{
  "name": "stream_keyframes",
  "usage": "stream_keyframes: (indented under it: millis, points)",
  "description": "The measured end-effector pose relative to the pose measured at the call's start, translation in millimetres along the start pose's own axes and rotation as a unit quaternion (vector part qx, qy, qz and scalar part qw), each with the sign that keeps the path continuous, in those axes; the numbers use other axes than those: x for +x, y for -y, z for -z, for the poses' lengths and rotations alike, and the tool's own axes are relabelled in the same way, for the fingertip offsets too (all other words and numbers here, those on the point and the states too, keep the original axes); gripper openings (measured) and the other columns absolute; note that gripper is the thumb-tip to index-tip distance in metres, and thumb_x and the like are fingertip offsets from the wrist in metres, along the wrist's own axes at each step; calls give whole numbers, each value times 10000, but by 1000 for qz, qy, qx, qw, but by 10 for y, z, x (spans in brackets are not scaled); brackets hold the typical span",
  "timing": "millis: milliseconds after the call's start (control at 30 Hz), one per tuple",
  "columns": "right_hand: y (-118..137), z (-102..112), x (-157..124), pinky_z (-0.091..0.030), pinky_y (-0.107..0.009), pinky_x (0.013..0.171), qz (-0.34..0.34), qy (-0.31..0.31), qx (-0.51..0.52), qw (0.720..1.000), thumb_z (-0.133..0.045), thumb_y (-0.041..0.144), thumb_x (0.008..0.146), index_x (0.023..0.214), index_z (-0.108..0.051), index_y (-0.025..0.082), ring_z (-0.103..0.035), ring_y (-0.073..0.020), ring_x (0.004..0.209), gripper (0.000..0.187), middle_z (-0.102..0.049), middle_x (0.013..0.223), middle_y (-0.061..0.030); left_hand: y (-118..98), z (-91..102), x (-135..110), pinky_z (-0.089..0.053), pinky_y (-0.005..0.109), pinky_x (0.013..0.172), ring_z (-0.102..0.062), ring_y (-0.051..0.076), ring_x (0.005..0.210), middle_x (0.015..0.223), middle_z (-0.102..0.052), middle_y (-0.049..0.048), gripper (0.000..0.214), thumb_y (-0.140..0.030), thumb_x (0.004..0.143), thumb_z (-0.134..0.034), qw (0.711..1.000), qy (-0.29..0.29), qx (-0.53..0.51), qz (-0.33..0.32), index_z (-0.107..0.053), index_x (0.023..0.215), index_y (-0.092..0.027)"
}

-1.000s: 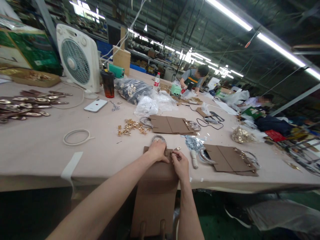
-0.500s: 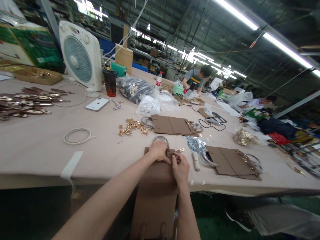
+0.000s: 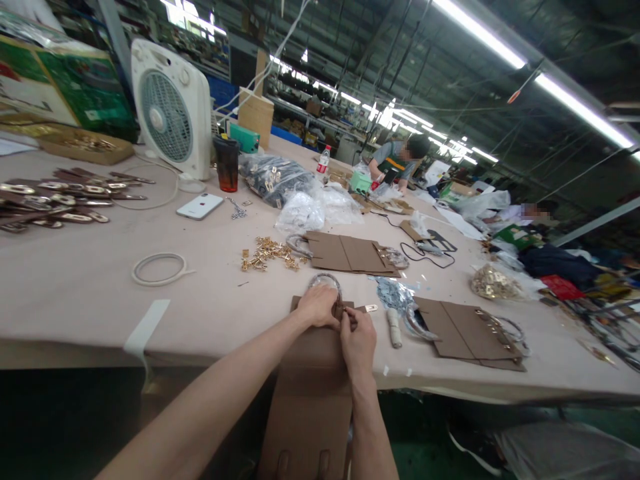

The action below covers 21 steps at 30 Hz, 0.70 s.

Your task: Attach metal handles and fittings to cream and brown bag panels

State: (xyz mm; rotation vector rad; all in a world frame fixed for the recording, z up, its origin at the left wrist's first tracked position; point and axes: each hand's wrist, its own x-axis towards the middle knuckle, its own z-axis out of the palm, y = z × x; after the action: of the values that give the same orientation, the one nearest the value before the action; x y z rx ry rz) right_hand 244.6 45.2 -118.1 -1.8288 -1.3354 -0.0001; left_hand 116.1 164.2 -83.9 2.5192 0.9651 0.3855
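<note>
A brown bag panel (image 3: 313,400) hangs over the table's front edge, its upper part on the tabletop. A wrapped round handle (image 3: 325,278) rises at its top. My left hand (image 3: 320,307) grips the panel's top below the handle, thumb on the near side and the other fingers partly hidden. Close beside that thumb, my right hand (image 3: 359,340) is closed in a pinch; what lies between its fingertips is too small to make out. A brown strap with a gold metal end (image 3: 371,308) sticks out past the right fingers.
Beyond my hands lie gold fasteners (image 3: 270,253) and a brown bag piece (image 3: 350,253). To the right are blue-grey bits (image 3: 394,295), a wrapped stick (image 3: 394,328) and another bag piece (image 3: 465,333). Leftward are a tape roll (image 3: 159,269), phone (image 3: 200,206), straps (image 3: 50,200) and fan (image 3: 173,110).
My right hand has moved slightly left, closer to my left thumb, and its fingertips press at the panel's top. The strap's gold end has shifted slightly right and down. The camera view has turned a little.
</note>
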Motion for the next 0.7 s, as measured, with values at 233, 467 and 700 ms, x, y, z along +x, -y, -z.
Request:
stream_keyframes:
  millis: [233, 467, 700]
  points:
    - [53, 23, -21, -532, -374, 855, -40, -4, 42, 998, -568, 434, 951, 1099, -760, 202, -656, -236, 915, 336, -690, 1010, -99, 8, 17, -42, -503, 443, 905, -631, 375, 1074, 1085, -677, 148, 657, -636, 599, -871, 1000, -15, -11, -5, -655, 1005, -166]
    - [83, 124, -48, -547, -422, 998, -110, -69, 180, 975, -726, 510, 847, 1571, -397, 181, -658, -275, 1154, 860, -594, 1410, -176, 36, 38, -184, -507, 416, 871, -607, 320, 1041, 1061, -640, 91, 639, -654, 634, -884, 996, -70, -43, -40, -634, 991, -186]
    - [94, 175, -5, -591, -422, 934, -125, -5, 253, 959, -705, 479, 866, 1420, -559, 154, -731, -263, 1023, 658, -747, 1165, -139, 88, 88, -472, -489, 388, 1016, -595, 252, 1148, 1176, -660, 70, 300, -312, 902, -725, 974, -145, -146, -94, -681, 1190, -241]
